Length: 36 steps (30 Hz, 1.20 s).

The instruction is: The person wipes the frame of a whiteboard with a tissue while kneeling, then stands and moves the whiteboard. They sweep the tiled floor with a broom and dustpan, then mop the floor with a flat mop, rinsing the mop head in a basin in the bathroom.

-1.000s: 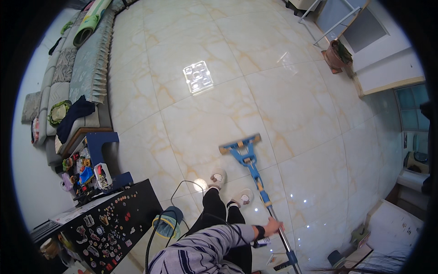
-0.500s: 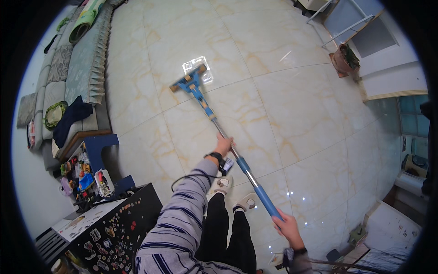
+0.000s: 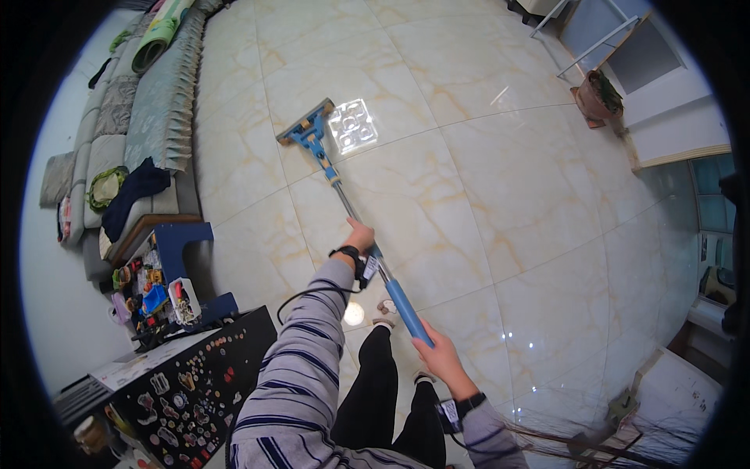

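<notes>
A blue sponge mop [image 3: 309, 128] reaches away from me, its wide head on the shiny tiled floor at the upper middle. My left hand [image 3: 360, 235] is wrapped round the metal part of its pole. Lower down, my right hand [image 3: 440, 353] grips the end of the blue handle [image 3: 403, 306]. The pole slants from far left to near right. Each wrist carries a black strap with a small device. The underside of the mop head is hidden.
Along the left runs a grey sofa [image 3: 100, 156] with a dark garment on it. Nearer stand a blue stand [image 3: 184, 234] with toys and a black cabinet [image 3: 187, 391] covered in stickers. At right are a potted plant [image 3: 600, 97] and a dark twiggy bundle [image 3: 578, 442].
The mop head has slid left, off the bright reflection, and turned more steeply. Both hands have shifted left with the pole, the right one also upward. The view has shifted slightly.
</notes>
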Each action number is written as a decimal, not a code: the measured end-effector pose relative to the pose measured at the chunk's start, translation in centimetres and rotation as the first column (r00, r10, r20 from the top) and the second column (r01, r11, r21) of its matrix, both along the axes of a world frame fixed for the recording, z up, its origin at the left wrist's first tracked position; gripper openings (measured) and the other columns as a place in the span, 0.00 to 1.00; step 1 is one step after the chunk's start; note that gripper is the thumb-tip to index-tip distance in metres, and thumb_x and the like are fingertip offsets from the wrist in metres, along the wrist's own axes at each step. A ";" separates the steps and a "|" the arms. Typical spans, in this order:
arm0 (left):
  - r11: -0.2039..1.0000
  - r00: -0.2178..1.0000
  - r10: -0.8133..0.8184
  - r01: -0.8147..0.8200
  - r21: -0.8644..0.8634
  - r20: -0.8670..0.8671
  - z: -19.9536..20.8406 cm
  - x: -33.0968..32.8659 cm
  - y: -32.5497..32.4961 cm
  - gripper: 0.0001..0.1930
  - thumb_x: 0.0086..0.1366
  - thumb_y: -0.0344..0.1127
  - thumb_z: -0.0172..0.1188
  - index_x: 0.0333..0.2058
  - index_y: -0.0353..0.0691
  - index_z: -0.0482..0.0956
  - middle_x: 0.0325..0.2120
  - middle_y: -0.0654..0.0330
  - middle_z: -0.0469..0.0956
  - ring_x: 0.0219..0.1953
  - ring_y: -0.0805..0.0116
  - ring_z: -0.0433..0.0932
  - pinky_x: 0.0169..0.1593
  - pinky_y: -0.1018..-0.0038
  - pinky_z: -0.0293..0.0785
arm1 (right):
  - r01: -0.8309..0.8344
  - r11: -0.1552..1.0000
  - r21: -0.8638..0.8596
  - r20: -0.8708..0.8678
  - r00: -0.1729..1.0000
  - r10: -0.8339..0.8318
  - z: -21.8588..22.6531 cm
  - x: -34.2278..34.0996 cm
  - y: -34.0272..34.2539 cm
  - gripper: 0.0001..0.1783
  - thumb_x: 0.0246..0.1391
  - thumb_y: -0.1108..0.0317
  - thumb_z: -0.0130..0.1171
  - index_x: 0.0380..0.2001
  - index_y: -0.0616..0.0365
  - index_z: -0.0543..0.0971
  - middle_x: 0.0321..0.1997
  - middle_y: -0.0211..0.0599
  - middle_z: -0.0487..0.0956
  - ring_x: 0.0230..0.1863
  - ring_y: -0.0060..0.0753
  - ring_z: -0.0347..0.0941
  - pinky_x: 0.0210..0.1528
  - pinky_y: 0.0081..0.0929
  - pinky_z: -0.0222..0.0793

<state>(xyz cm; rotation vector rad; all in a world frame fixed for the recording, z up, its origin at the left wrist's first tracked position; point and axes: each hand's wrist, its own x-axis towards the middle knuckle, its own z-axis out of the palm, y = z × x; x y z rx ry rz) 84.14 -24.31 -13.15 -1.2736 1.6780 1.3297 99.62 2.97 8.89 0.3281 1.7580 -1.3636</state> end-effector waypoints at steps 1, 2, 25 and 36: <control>0.997 0.999 -0.032 0.030 0.065 0.028 -0.9 1.8 1.9 0.29 0.62 0.49 0.37 0.58 0.37 0.49 0.39 0.49 0.72 0.37 0.49 0.73 0.35 0.37 0.60 | 0.020 0.999 0.050 0.068 0.997 -0.024 0.5 2.0 2.4 0.28 0.50 0.66 0.58 0.56 0.52 0.67 0.19 0.27 0.71 0.17 0.18 0.64 0.20 0.21 0.62; 0.988 0.996 -0.066 0.057 0.143 0.059 -1.8 3.7 4.1 0.30 0.63 0.51 0.35 0.57 0.36 0.51 0.41 0.49 0.72 0.39 0.48 0.73 0.37 0.34 0.58 | 0.029 0.999 0.032 0.038 0.999 -0.030 1.4 4.0 5.1 0.27 0.50 0.66 0.58 0.56 0.52 0.67 0.19 0.27 0.71 0.17 0.17 0.63 0.20 0.20 0.61; 0.529 0.792 -0.556 0.101 0.843 0.254 18.9 49.3 60.6 0.14 0.63 0.43 0.50 0.32 0.35 0.67 0.25 0.55 0.74 0.23 0.64 0.77 0.27 0.68 0.77 | -0.275 0.630 0.727 0.547 0.787 -0.287 38.2 53.2 51.7 0.21 0.45 0.53 0.58 0.30 0.64 0.78 0.18 0.45 0.75 0.20 0.41 0.71 0.22 0.36 0.62; 0.822 0.972 -0.056 -0.084 0.563 0.227 13.5 35.2 54.6 0.13 0.56 0.27 0.50 0.36 0.36 0.55 0.20 0.51 0.73 0.18 0.62 0.72 0.21 0.62 0.74 | 0.040 0.820 0.572 0.174 0.970 -0.169 27.2 41.6 46.4 0.21 0.46 0.68 0.59 0.45 0.61 0.72 0.22 0.38 0.74 0.21 0.25 0.69 0.23 0.26 0.65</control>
